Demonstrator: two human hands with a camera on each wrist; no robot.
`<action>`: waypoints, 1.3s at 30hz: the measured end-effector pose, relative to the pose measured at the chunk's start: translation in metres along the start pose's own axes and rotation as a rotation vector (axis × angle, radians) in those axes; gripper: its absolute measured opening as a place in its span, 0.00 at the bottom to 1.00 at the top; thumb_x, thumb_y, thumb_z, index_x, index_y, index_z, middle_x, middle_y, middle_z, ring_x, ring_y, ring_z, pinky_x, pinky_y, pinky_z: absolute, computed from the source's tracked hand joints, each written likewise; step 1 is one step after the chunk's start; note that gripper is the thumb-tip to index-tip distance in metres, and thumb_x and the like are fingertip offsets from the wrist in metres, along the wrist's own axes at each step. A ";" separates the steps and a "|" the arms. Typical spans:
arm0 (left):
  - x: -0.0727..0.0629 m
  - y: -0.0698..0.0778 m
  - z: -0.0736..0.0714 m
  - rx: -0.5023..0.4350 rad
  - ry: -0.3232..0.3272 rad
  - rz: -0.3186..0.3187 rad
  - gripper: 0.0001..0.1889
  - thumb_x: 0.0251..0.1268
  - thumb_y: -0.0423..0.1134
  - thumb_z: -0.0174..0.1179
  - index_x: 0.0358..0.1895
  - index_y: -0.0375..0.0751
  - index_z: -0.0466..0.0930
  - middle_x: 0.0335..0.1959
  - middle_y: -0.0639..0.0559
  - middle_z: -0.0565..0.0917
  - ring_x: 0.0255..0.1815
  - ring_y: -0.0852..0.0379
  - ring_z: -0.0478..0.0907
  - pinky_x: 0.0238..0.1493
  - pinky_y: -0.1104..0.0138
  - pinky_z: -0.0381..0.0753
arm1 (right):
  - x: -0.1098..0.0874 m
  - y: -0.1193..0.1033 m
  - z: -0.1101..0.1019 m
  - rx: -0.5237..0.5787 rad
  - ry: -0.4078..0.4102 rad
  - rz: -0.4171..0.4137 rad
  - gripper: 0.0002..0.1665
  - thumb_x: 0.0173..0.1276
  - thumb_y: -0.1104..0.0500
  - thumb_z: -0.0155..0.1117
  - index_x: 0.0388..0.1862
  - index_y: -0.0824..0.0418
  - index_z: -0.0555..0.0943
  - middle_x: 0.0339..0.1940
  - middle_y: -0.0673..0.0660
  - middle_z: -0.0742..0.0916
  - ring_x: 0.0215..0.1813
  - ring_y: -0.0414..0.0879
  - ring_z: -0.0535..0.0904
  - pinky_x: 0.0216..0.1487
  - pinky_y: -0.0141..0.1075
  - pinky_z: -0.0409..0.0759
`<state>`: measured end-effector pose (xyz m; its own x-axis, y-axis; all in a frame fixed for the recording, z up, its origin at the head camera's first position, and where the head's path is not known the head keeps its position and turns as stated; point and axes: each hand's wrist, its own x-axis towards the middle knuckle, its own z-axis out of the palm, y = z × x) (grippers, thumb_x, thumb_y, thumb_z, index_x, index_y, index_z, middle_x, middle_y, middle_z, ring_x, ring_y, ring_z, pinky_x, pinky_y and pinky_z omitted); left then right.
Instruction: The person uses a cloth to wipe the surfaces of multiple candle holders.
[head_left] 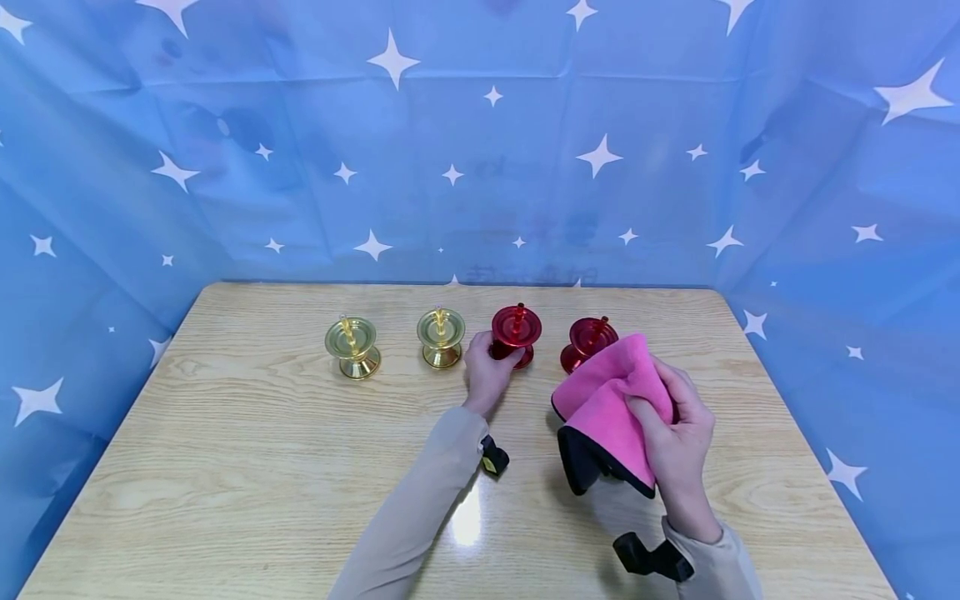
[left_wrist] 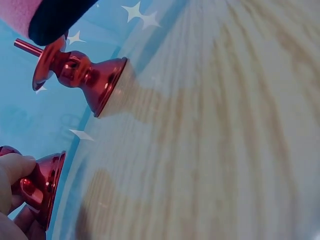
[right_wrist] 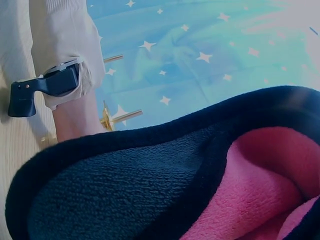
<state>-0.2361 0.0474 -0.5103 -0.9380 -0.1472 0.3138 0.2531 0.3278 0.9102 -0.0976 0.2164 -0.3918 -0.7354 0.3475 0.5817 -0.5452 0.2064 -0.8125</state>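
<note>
My left hand (head_left: 487, 372) grips the stem of a shiny red candle holder (head_left: 517, 327), its fingers and thumb curled below the dish. In the left wrist view, part of that hand shows at the lower left edge on the holder's stem. A pink cleaning cloth (head_left: 611, 408) with dark trim and a dark underside hangs from my right hand (head_left: 678, 433), which pinches it between thumb and fingers. Just behind the cloth stands a second red candle holder (head_left: 591, 335), upright, overlapped by the cloth at its lower right. The cloth fills much of the right wrist view.
Two gold candle holders (head_left: 441, 331) stand left of the red ones, in a rough row towards the back of the wooden table (head_left: 247, 467). A blue curtain (head_left: 480, 208) with white stars hangs behind the table and along both sides.
</note>
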 end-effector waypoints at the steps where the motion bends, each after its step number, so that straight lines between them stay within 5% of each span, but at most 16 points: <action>1: 0.000 0.000 0.000 0.006 -0.001 -0.005 0.17 0.44 0.35 0.73 0.41 0.36 0.82 0.40 0.45 0.82 0.47 0.50 0.77 0.51 0.62 0.75 | 0.000 0.001 0.000 0.004 0.000 -0.001 0.23 0.48 0.84 0.56 0.47 0.78 0.78 0.42 0.52 0.84 0.42 0.42 0.76 0.38 0.25 0.72; 9: 0.001 -0.003 0.002 0.025 -0.012 -0.066 0.17 0.44 0.37 0.73 0.41 0.38 0.83 0.41 0.47 0.82 0.46 0.52 0.78 0.50 0.63 0.75 | 0.001 0.001 0.001 -0.021 0.003 0.004 0.23 0.49 0.83 0.57 0.47 0.77 0.79 0.42 0.51 0.84 0.42 0.42 0.76 0.37 0.25 0.72; 39: 0.000 -0.003 0.005 0.088 -0.034 -0.104 0.18 0.45 0.38 0.73 0.42 0.40 0.82 0.42 0.48 0.82 0.47 0.52 0.78 0.50 0.62 0.76 | 0.001 -0.003 0.005 -0.061 -0.026 0.012 0.22 0.51 0.81 0.58 0.47 0.76 0.79 0.42 0.52 0.84 0.41 0.42 0.76 0.38 0.25 0.73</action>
<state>-0.2381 0.0505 -0.5146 -0.9660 -0.1534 0.2079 0.1334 0.3929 0.9099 -0.0986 0.2120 -0.3882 -0.7524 0.3266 0.5720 -0.5111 0.2584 -0.8198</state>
